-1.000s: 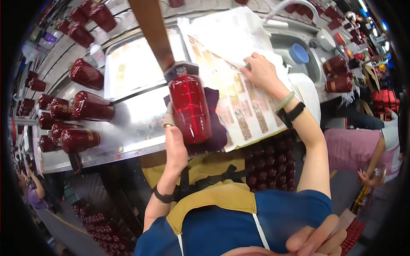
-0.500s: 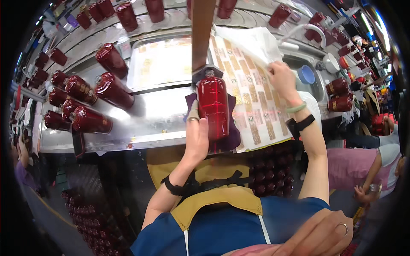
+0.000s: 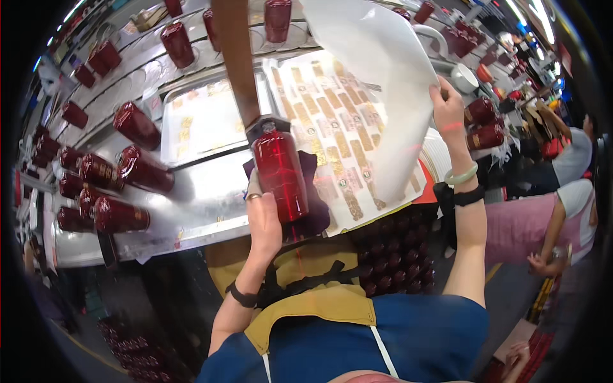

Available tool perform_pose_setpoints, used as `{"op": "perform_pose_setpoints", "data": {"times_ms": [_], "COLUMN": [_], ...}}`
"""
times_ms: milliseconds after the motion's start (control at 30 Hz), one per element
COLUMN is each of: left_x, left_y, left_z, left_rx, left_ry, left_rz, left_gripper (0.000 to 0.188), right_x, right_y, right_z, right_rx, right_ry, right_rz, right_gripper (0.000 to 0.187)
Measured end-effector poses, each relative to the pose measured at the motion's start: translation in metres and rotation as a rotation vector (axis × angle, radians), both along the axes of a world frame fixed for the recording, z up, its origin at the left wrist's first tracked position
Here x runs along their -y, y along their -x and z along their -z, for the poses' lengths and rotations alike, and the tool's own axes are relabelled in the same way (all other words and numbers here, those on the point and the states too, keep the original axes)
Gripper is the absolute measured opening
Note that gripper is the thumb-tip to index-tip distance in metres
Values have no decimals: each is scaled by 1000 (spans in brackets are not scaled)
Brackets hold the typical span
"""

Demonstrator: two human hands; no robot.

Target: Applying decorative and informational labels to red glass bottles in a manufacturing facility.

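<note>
A glossy dark red bottle (image 3: pixel 281 172) lies on its side on a dark purple cloth (image 3: pixel 314 191), its neck end against a dark holder (image 3: pixel 267 124) under a brown upright bar. My left hand (image 3: pixel 264 220) wraps its left side, fingers partly hidden beneath. Red light lines cross the bottle. On the right, my right hand (image 3: pixel 449 112) pinches the edge of a large white sheet (image 3: pixel 383 57), which curls up from a page of gold and pale decals (image 3: pixel 341 134). Rows of decals show left of the curl; the raised sheet covers others.
Left of the bottle, a shallow metal tray (image 3: pixel 169 131) holds water and a few decals. Several red bottles (image 3: pixel 143 169) lie on the metal counter at left. More stand on a conveyor (image 3: pixel 223 54) behind. At right are a white bowl (image 3: pixel 464 78) and another person in pink (image 3: pixel 520 223).
My right hand has moved right, lifting and folding the white sheet back, so it curls higher. My left hand stays on the bottle. The view has shifted. Another person's hand at lower right has drawn away.
</note>
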State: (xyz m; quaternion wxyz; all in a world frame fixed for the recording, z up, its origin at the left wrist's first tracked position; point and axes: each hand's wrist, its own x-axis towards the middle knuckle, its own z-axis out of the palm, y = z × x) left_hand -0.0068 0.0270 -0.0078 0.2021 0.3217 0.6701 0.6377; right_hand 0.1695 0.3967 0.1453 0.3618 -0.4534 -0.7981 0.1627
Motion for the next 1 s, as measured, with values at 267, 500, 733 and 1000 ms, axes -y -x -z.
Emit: {"op": "perform_pose_setpoints", "data": {"times_ms": [267,500,733,1000], "left_x": [-3,3,2,-47], "left_y": [2,3,-6,-18], "left_z": [3,0,-43,-82], "left_rx": [93,41,-398,381], "left_ry": [-41,-14,-20,-37], "left_rz": [20,24,-144,477], "left_gripper": [87,85,60,56], "right_x": [-23,-14,-5,11], "right_y": [-42,-78,-137,-180], "right_z": [-2,-21,-17,-14], "right_rx": [-664,-830,-1077,-1195], "right_ry": [329,516,585,627], "right_rz": [-103,-135,-226,-423], "right_gripper": [31,32,42,44]}}
